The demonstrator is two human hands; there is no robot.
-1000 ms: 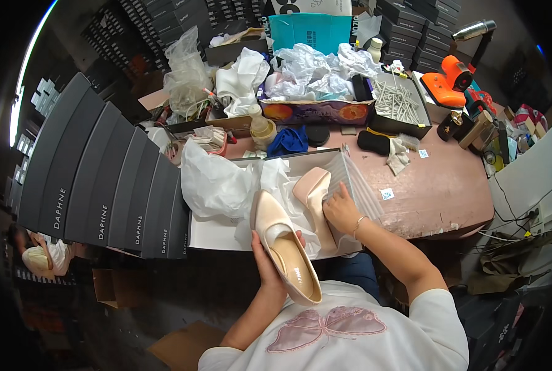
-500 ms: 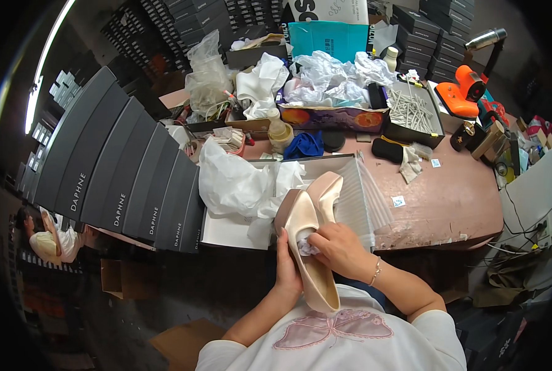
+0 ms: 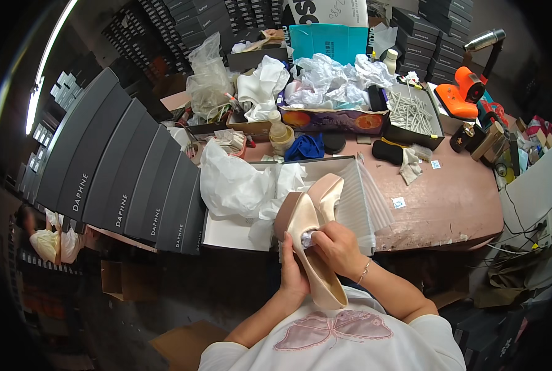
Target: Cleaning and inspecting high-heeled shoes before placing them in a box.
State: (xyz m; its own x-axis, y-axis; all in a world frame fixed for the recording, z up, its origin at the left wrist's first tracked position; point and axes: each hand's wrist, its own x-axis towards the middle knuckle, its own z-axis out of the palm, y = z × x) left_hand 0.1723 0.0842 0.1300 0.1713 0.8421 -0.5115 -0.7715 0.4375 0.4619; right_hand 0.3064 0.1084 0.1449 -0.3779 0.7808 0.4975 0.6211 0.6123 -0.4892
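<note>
A pale pink satin platform shoe (image 3: pixel 303 216) is tilted above the desk's near edge, toe pointing away from me. My left hand (image 3: pixel 293 272) is wrapped round its left side. Fingers of my right hand (image 3: pixel 339 248) are closed on a crumpled wad of paper (image 3: pixel 307 238) at the shoe's opening. Just behind lies a second matching shoe (image 3: pixel 327 187), partly covered by the first shoe and my right hand; what supports it is hidden. Beneath both is an open shoebox (image 3: pixel 231 234), with white tissue paper (image 3: pixel 234 182) at its left and a translucent ribbed wrapping sheet (image 3: pixel 364 204) at its right.
Stacked dark grey shoeboxes (image 3: pixel 121 167) rise on the left. Along the back stand a carton of crumpled paper (image 3: pixel 335 117), a tray of white sticks (image 3: pixel 412 111) and a bottle (image 3: pixel 281 133). An orange device (image 3: pixel 461 96) sits right on the pink desk (image 3: pixel 437 210). Another person (image 3: pixel 56 241) is far left.
My right hand has pushed the paper wad slightly, and its fingers are more bunched. The front shoe's heel has swung a little to the right. My left hand still holds the shoe.
</note>
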